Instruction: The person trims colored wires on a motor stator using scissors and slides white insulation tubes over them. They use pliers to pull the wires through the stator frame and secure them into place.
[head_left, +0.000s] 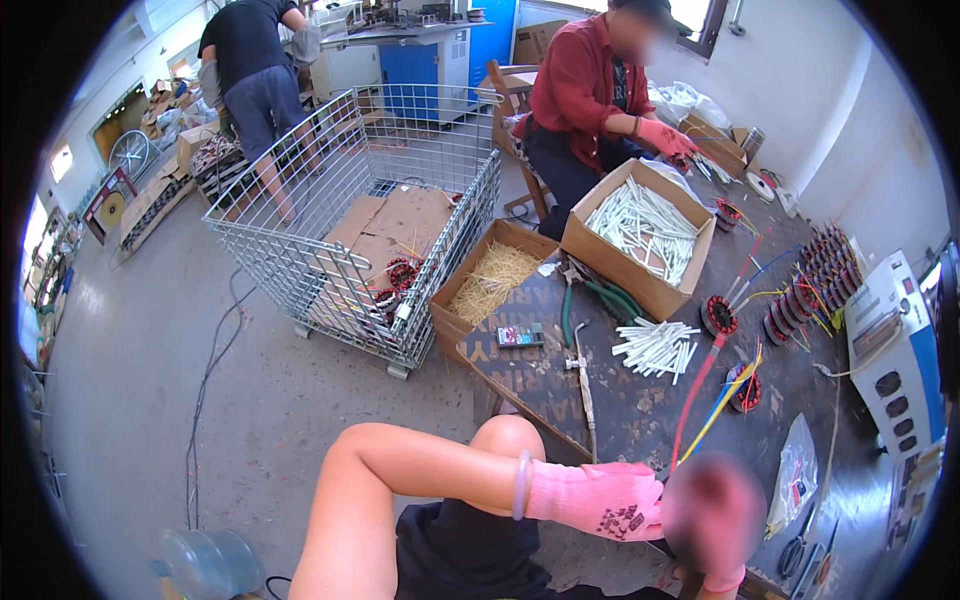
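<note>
My left hand (pixel 605 500), in a pink glove, is curled closed at the table's near edge, its fingertips against a blurred patch. My right hand (pixel 722 535), also gloved in pink, lies within that blur, so its fingers cannot be read. Whatever is between the hands is hidden; dark red tones show there. A red wire (pixel 692 410) and yellow and blue wires (pixel 715 418) run up from the hands. Beyond them sit a wire-wound motor stator (pixel 745 388) and another stator (pixel 718 316), both with red rims and loose leads.
White sleeves (pixel 655 348) lie by a cardboard box (pixel 640 283) full of them. A torch (pixel 584 390) with green hoses, a plastic bag (pixel 795 475), scissors (pixel 793 550) and stacked stators (pixel 825 265) share the table. A wire cage (pixel 350 262) stands left; a red-sleeved co-worker (pixel 590 90) sits across.
</note>
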